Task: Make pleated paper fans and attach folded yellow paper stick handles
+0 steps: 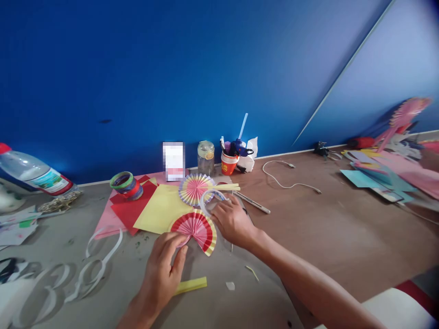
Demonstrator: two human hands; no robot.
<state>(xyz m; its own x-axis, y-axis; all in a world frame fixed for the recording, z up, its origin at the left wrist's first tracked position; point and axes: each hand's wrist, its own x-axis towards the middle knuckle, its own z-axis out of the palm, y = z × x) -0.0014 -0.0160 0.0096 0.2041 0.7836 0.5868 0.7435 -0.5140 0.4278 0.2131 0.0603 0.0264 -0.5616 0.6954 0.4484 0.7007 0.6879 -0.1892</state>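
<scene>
1. Head view: the left hand's grip pinches the paper fan by its lower left edge, near the yellow sheet on the desk.
2. The right hand's grip holds the tape roll.
3. The fan should be light, easily crushed; hold its folded edge gently.

We find the left hand pinching a pleated red-and-pink fan on its left side, above the table. We note the right hand at the fan's upper right, grasping a whitish ring. Beyond the fan we record a round pleated rosette with yellow sticks and, farther off, an orange cup; left of the fan, a yellow sheet; nearer us than the fan, a yellow strip.
</scene>
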